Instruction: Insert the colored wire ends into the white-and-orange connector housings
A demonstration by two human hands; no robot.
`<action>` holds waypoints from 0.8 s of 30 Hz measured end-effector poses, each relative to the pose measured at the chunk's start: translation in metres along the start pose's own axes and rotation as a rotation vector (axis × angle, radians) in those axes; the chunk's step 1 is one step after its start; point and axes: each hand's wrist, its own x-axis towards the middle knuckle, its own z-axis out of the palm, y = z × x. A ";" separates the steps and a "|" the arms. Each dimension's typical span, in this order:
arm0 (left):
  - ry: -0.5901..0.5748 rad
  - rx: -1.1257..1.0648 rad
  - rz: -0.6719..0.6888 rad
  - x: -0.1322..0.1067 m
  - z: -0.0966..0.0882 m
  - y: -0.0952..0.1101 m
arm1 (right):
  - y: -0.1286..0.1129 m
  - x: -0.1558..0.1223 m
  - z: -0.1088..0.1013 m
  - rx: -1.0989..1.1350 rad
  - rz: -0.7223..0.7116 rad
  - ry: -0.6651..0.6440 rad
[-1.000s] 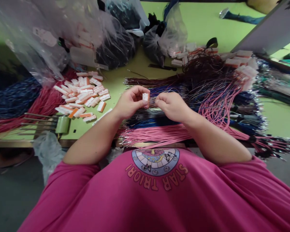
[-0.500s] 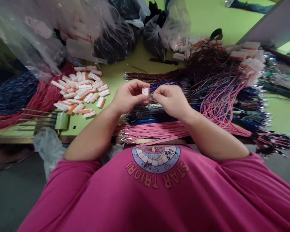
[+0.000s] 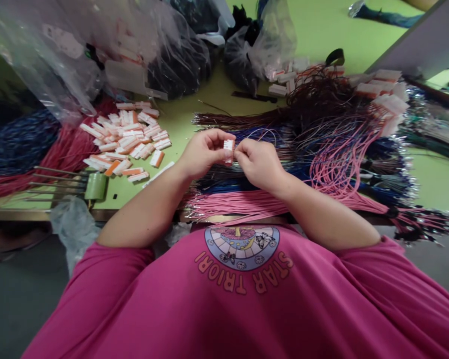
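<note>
Pinched between the thumb and fingers of my left hand [image 3: 205, 152] is a small white and orange connector housing [image 3: 229, 148]. My right hand [image 3: 260, 162] is closed, its fingertips right at the housing's right side. A thin pale wire [image 3: 264, 131] loops up behind the right hand and seems to run into its pinch; the wire's end is hidden by the fingers. Beneath both hands lie bundles of wires, with pink wires [image 3: 239, 203] nearest my body and blue and dark ones beyond.
A heap of connector housings [image 3: 129, 134] lies to the left, beside red wires [image 3: 69, 149]. Near the table edge stands a green block with metal rods [image 3: 96, 186]. Plastic bags [image 3: 179, 55] stand at the back. Wire bundles with housings [image 3: 385, 82] spread to the right.
My right fingertips have come up against the housing, closing the small gap. The left hand has shifted slightly right and toward my body with it. A white strip now shows beside my left forearm.
</note>
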 end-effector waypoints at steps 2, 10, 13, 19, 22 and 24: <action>-0.007 0.020 0.025 0.000 -0.001 0.000 | 0.001 0.001 0.001 -0.008 0.001 -0.019; 0.042 0.092 0.100 0.004 -0.010 0.001 | 0.006 -0.018 -0.022 -0.230 -0.192 -0.042; 0.118 0.079 0.110 0.007 -0.016 0.000 | 0.010 -0.045 -0.029 -0.347 -0.337 0.034; 0.121 0.027 0.072 0.010 -0.019 -0.001 | 0.019 -0.080 -0.009 -0.416 -0.444 -0.405; 0.112 0.017 0.065 0.009 -0.020 0.001 | 0.021 -0.076 0.003 -0.442 -0.388 -0.420; 0.123 0.036 0.058 0.009 -0.020 0.003 | 0.021 -0.070 0.006 -0.436 -0.405 -0.439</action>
